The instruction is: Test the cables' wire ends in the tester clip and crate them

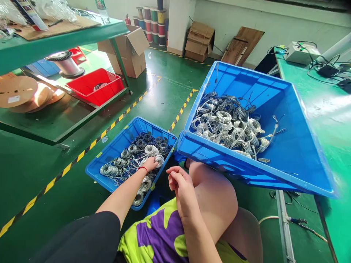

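My left hand [151,163] reaches down into a small blue bin [115,146] on the floor and its fingers close on a silver coiled cable [158,159] among several coils [137,155]. A red string circles that wrist. My right hand [179,182] rests above my knee, fingers loosely curled, with nothing seen in it. A large blue bin [290,153] tilts against my knee and the bench edge, holding a heap of silver coiled cables [233,128].
A green workbench [326,120] at right carries a grey box [298,53] and black leads. At left a green shelf [57,36] stands over a red bin [95,86], a wire spool [65,64] and cardboard reels. Cardboard boxes [131,51] sit behind; yellow-black tape crosses the floor.
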`<move>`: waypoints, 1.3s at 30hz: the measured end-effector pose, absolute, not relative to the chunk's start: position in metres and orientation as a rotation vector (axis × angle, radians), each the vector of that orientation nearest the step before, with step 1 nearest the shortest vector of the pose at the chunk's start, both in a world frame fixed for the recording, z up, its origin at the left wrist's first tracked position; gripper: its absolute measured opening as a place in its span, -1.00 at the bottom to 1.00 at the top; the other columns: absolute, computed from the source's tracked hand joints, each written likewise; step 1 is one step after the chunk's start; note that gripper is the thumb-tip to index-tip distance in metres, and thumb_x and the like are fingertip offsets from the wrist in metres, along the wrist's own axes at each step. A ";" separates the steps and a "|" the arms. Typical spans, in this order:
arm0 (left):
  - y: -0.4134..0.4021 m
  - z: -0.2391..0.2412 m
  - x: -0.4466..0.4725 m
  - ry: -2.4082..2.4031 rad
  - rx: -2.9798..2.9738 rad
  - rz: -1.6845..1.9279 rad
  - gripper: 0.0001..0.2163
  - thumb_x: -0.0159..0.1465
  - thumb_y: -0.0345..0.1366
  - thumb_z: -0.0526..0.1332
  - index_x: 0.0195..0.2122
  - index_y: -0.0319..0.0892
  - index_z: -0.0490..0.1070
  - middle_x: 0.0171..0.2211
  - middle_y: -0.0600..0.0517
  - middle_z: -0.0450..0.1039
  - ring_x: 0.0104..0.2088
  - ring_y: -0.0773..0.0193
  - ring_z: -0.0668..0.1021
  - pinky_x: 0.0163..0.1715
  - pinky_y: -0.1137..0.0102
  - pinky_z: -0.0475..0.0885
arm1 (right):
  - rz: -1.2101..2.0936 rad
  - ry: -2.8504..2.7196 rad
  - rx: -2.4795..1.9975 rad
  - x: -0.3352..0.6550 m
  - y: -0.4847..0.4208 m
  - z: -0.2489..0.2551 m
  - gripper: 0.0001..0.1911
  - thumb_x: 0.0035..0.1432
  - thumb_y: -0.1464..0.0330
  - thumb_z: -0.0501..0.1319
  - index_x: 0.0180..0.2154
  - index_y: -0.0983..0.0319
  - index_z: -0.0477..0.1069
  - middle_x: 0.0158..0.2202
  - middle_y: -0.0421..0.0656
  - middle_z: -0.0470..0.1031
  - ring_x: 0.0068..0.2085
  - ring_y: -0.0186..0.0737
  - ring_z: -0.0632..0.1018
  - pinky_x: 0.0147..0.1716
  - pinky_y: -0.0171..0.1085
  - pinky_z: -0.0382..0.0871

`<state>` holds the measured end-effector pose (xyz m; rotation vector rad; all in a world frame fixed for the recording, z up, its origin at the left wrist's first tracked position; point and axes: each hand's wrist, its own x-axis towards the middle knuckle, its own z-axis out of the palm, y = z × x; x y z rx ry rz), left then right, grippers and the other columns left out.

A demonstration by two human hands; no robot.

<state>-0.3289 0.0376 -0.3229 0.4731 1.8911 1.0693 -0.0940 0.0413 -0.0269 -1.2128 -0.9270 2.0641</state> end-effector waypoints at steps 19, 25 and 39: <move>0.074 -0.364 -0.336 2.043 0.764 0.787 -0.66 0.57 -0.15 0.41 0.29 -0.13 0.57 0.29 -0.17 0.59 0.18 -0.04 0.69 0.18 -0.02 0.69 | 2.237 -0.777 -1.223 -0.099 0.035 -0.033 -0.78 0.10 0.17 0.45 -0.38 0.19 0.67 -0.58 -0.23 0.40 -0.49 -0.29 0.29 -0.44 -0.29 0.07; 0.081 -0.374 -0.341 2.084 0.733 0.754 -0.66 0.56 -0.15 0.41 0.28 -0.14 0.57 0.27 -0.16 0.60 0.17 -0.03 0.70 0.16 0.00 0.70 | 2.276 -0.704 -1.224 -0.098 0.040 -0.030 -0.78 0.10 0.16 0.45 -0.38 0.19 0.66 -0.60 -0.24 0.40 -0.51 -0.29 0.29 -0.44 -0.29 0.07; 0.072 -0.368 -0.335 2.222 0.883 0.604 -0.61 0.55 -0.16 0.43 0.34 -0.13 0.54 0.34 -0.18 0.55 0.24 -0.09 0.66 0.23 -0.08 0.66 | 2.294 -0.626 -1.221 -0.099 0.041 -0.031 -0.78 0.04 0.18 0.45 -0.39 0.22 0.66 -0.62 -0.26 0.38 -0.54 -0.36 0.25 -0.46 -0.29 -0.03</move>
